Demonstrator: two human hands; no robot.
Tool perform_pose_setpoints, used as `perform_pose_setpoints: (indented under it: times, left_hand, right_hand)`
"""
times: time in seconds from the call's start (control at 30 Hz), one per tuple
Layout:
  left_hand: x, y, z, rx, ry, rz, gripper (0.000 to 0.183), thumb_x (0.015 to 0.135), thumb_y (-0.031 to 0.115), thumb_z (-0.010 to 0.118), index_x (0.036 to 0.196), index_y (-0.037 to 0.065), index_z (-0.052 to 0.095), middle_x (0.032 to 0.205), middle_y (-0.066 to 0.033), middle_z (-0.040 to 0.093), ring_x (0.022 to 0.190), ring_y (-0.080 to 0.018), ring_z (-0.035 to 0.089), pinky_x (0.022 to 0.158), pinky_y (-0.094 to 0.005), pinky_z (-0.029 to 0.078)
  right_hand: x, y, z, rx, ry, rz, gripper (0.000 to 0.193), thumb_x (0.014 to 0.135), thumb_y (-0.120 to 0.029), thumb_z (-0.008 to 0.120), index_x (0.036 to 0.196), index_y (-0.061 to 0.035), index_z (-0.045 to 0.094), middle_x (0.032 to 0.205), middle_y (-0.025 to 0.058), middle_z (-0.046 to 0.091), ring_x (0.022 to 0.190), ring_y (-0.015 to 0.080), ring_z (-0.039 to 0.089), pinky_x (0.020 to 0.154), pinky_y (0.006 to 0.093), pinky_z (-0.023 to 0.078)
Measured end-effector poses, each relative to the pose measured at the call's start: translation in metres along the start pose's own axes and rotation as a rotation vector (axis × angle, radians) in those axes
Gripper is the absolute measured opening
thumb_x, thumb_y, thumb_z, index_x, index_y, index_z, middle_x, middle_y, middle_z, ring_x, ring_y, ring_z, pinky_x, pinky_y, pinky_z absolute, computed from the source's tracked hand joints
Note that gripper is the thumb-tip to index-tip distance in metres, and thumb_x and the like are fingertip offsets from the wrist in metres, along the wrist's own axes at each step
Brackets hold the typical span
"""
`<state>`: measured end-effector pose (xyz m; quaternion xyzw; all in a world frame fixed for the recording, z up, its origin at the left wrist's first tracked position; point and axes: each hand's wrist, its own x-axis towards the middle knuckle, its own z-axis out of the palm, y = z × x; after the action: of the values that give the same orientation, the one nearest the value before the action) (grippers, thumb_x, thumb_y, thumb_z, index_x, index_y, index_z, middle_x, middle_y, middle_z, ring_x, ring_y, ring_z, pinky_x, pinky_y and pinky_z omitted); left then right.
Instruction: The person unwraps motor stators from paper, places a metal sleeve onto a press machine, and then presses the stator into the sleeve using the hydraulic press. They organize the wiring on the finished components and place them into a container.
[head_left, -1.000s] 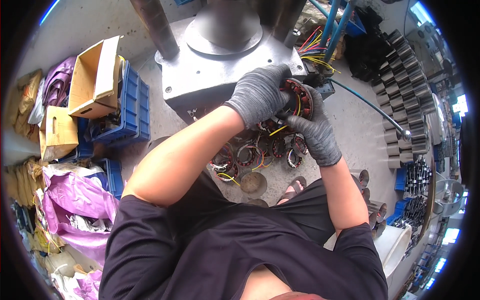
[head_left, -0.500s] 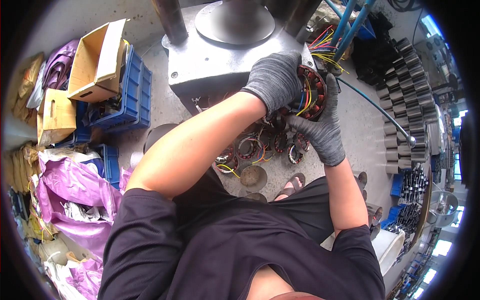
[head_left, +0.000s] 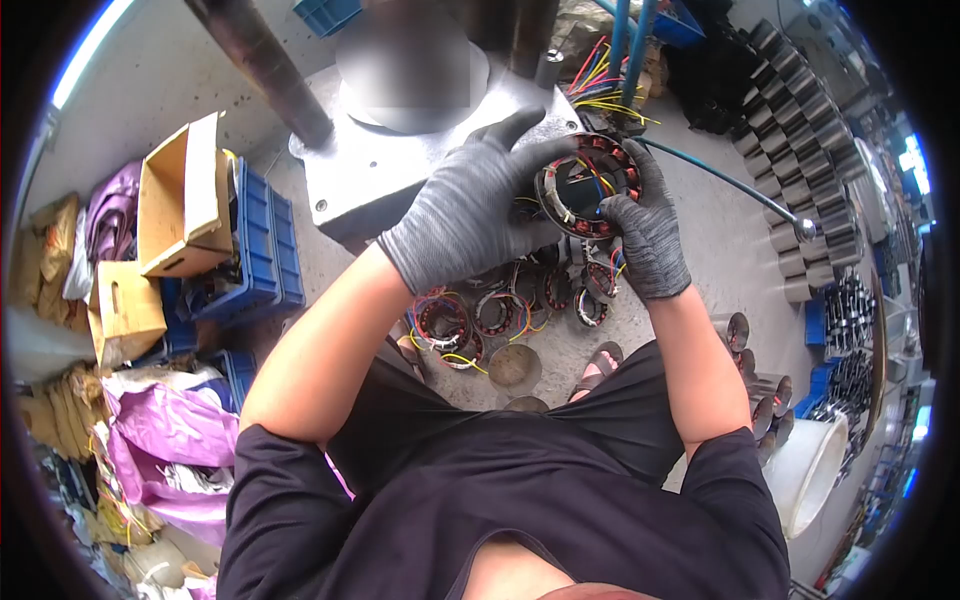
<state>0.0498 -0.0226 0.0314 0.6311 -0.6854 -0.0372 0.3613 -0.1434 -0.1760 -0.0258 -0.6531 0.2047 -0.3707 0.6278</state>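
A ring-shaped motor stator [head_left: 582, 227] with copper-red windings and white lacing is held up in front of the metal press table. Red, yellow and blue lead wires cross its opening. Gripping its right side is my grey-gloved right hand [head_left: 652, 232], with the thumb on the near face. My grey-gloved left hand [head_left: 462, 205] is at the stator's left edge, fingers spread and partly blurred; whether a fingertip touches the rim I cannot tell. Below, several more stators [head_left: 494, 314] with coloured leads lie on the floor.
The metal press table [head_left: 345, 185] has a round plate and dark columns. A blue rod with a ball end [head_left: 805, 229] juts out at right. Stacked metal cylinders [head_left: 790, 150] stand beyond. Blue crates [head_left: 262, 235] and cardboard boxes [head_left: 180, 225] are at left; an open cylinder [head_left: 515, 370] stands near my feet.
My left hand has come away from the stator's upper left and opened, moving left and nearer. The stator has shifted slightly left in my right hand and now shows its ring face. The view has shifted too.
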Motion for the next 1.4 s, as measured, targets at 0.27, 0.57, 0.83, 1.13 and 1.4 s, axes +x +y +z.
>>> perform_pose_setpoints:
  times: [0.27,0.57,0.83,1.13,1.4]
  left_hand:
    - [-0.005,-0.005,0.026,0.115,-0.107,0.076,0.059,0.064,0.022,0.090,0.117,0.010,0.068,0.152,-0.0322,0.044,0.131,-0.0480,0.053,0.111,-0.0467,0.046]
    - [-0.016,-0.003,0.011,-0.015,0.214,0.063,0.048,0.055,0.000,0.088,0.098,0.013,0.072,0.150,-0.0266,0.046,0.133,-0.0460,0.055,0.107,-0.0476,0.051]
    - [-0.012,0.000,-0.023,0.150,0.446,0.164,0.050,0.059,-0.001,0.092,0.101,0.010,0.068,0.138,-0.0217,0.051,0.123,-0.0380,0.060,0.095,-0.0412,0.056]
    - [-0.013,-0.007,-0.025,-1.217,0.477,-0.232,0.038,0.102,0.038,0.065,0.118,0.005,0.054,0.114,-0.0084,0.062,0.115,-0.0249,0.064,0.097,-0.0428,0.053]
    - [-0.016,0.000,-0.035,-1.653,0.394,-0.315,0.037,0.101,0.049,0.055,0.119,0.018,0.064,0.118,-0.0056,0.060,0.113,-0.0316,0.055,0.097,-0.0466,0.044]
  right_hand:
    - [-0.009,-0.013,0.003,0.027,-0.075,0.101,0.083,0.081,0.015,0.060,0.158,-0.0061,0.035,0.143,0.0120,0.053,0.117,0.0186,0.061,0.096,0.0299,0.056]
    - [0.009,-0.058,-0.028,0.100,-0.111,0.165,0.058,0.096,-0.022,0.076,0.147,-0.0079,0.052,0.129,0.0097,0.065,0.108,0.0178,0.068,0.083,0.0300,0.059]
    - [0.003,-0.037,-0.039,-0.234,-0.185,-0.135,0.046,0.083,0.018,0.050,0.125,0.0022,0.063,0.115,0.0104,0.071,0.114,0.0168,0.067,0.103,0.0317,0.052]
    - [0.004,-0.039,-0.027,-0.427,-0.338,-0.446,0.039,0.081,0.017,0.056,0.112,-0.0031,0.067,0.120,0.0134,0.073,0.122,0.0285,0.067,0.105,0.0392,0.051]
    - [-0.011,-0.047,-0.008,-0.735,-0.470,-0.446,0.024,0.084,-0.001,0.071,0.108,-0.0032,0.069,0.104,0.0152,0.071,0.099,0.0336,0.071,0.086,0.0404,0.058]
